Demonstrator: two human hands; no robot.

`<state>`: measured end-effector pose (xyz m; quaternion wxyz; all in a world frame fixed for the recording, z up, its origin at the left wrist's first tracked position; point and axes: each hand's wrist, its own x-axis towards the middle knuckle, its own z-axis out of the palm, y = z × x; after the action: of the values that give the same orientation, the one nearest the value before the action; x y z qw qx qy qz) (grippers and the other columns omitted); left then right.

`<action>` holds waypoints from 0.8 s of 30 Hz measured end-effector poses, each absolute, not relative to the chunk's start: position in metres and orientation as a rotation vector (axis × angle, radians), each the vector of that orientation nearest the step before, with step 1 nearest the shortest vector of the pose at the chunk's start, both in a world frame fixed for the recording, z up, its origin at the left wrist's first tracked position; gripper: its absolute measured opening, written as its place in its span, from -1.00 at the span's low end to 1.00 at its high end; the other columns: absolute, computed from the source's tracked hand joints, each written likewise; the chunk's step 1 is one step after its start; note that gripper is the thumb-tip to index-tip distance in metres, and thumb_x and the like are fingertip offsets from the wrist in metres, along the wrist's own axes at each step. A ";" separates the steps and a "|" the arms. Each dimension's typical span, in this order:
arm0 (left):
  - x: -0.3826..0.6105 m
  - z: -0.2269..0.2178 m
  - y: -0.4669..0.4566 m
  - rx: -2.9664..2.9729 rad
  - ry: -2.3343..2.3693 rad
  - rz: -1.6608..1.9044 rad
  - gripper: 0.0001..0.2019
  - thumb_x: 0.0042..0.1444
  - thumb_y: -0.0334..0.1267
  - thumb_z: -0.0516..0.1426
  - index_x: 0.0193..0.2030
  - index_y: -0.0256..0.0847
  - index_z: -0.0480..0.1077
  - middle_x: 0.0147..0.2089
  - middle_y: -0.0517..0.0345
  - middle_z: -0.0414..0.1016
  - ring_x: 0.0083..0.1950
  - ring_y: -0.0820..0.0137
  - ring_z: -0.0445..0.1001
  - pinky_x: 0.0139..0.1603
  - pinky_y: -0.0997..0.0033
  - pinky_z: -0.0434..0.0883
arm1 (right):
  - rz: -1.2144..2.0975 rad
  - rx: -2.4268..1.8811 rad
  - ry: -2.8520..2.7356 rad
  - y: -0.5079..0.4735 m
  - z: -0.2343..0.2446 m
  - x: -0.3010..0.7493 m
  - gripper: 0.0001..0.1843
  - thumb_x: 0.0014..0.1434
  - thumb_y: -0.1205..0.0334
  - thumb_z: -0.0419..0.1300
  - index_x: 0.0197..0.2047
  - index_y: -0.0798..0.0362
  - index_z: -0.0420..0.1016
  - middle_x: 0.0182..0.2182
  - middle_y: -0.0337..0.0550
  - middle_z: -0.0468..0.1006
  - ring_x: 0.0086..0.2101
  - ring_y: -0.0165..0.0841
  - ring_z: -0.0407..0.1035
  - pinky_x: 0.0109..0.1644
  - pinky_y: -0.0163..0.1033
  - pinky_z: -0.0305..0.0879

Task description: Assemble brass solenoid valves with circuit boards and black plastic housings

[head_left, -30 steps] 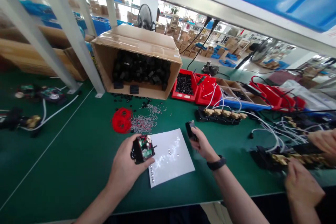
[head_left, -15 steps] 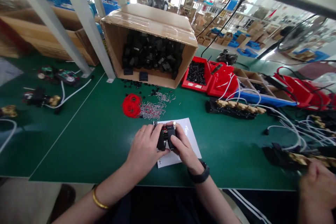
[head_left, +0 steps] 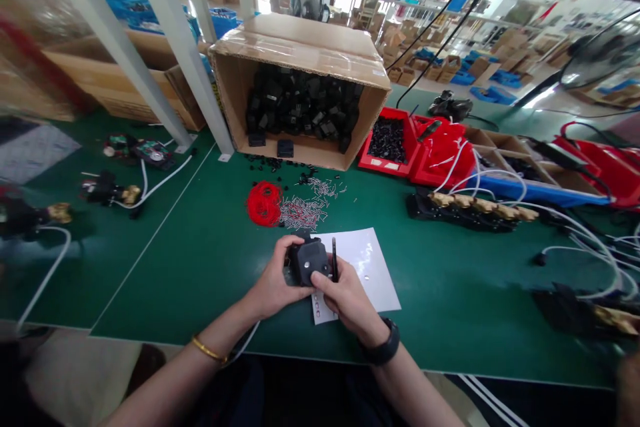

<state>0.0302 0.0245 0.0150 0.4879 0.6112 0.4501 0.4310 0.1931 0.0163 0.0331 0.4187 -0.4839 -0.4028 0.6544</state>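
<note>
Between my hands, just over the near-left part of a white sheet [head_left: 383, 280], is a square black plastic housing [head_left: 313, 259] with a small bright spot on its face. My left hand [head_left: 275, 283] is closed round its left side, thumb underneath and fingers at the top edge. My right hand [head_left: 353, 293] grips the lower right, its thumb pressed on the face. A thin dark upright piece [head_left: 335, 257] stands by the right fingers; I cannot tell whether it is a tool or part of the housing. The housing's back is hidden.
Beyond the sheet lie a red wire coil [head_left: 264, 203] and scattered small metal pins [head_left: 303, 212]. A cardboard box [head_left: 300, 40] of black housings stands behind. To the right are a red bin [head_left: 387, 140] and brass-fitted assemblies [head_left: 470, 210]; similar assemblies [head_left: 107, 188] lie left.
The black parts, earlier apart with wires visible between them, now appear as one housing with its face turned up. The thin dark piece has come into view. The other person's hand has mostly left the right edge.
</note>
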 end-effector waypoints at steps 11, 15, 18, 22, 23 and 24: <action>0.037 0.024 0.041 1.328 1.145 1.023 -0.66 0.21 -0.06 -0.03 -0.05 -0.23 0.35 -0.10 0.09 0.44 -0.06 0.28 0.40 -0.01 0.31 0.32 | 1.587 -1.279 -1.042 0.012 0.017 0.186 -0.53 -0.12 0.09 0.38 -0.13 0.07 0.44 -0.47 -0.24 0.47 -0.52 -0.41 0.34 -0.49 -0.34 0.29; 0.038 0.030 0.029 1.275 1.150 1.047 -0.43 0.20 0.03 -0.05 0.29 -0.18 0.00 0.12 -0.04 0.33 0.02 0.26 0.38 0.01 0.27 0.33 | 1.804 -1.165 -0.803 0.011 0.023 0.192 -0.58 -0.09 0.03 0.37 -0.21 0.06 0.39 -0.67 -0.45 0.19 -0.75 -0.62 -0.12 -0.74 -0.47 -0.13; 0.016 0.046 0.014 1.123 1.199 0.888 -0.34 0.20 0.13 -0.15 0.34 -0.16 -0.15 -0.03 -0.05 0.42 -0.38 0.42 0.42 -0.39 0.41 0.37 | 1.898 -1.069 -0.735 0.014 0.031 0.219 -0.57 -0.08 -0.04 0.35 -0.24 0.04 0.36 -0.65 -0.48 0.12 -0.73 -0.65 -0.28 -0.74 -0.48 -0.26; -0.038 0.070 0.009 1.162 1.465 0.678 -0.36 0.20 0.16 -0.28 0.00 -0.29 0.37 -0.59 0.21 0.27 -0.65 0.49 0.14 -0.63 0.51 0.09 | 1.373 -1.192 -1.381 0.023 0.032 0.261 -0.51 -0.03 0.11 0.32 -0.02 -0.01 0.35 -0.26 -0.14 0.41 -0.62 -0.54 0.14 -0.65 -0.41 0.10; -0.050 0.074 0.014 1.289 1.618 0.674 -0.39 0.20 0.14 -0.24 -0.10 -0.27 0.42 -0.60 0.21 0.25 -0.60 0.44 0.21 -0.59 0.49 0.13 | 1.119 -1.243 -1.600 0.026 0.028 0.267 -0.55 0.03 0.19 0.28 0.01 -0.01 0.35 -0.15 -0.07 0.40 -0.54 -0.48 0.25 -0.57 -0.37 0.22; -0.061 0.077 0.020 1.426 1.781 0.650 -0.45 0.20 0.11 -0.21 -0.15 -0.24 0.43 -0.59 0.19 0.26 -0.54 0.39 0.28 -0.54 0.47 0.17 | 0.850 -1.273 -1.806 0.029 0.022 0.270 -0.61 0.08 0.28 0.21 0.02 -0.01 0.36 -0.08 -0.03 0.38 -0.47 -0.42 0.31 -0.49 -0.33 0.30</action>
<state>-0.0608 0.0200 0.0770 0.3751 0.5570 0.6960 0.2541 0.2704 0.0285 0.0223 0.3774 -0.4980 -0.7064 0.3325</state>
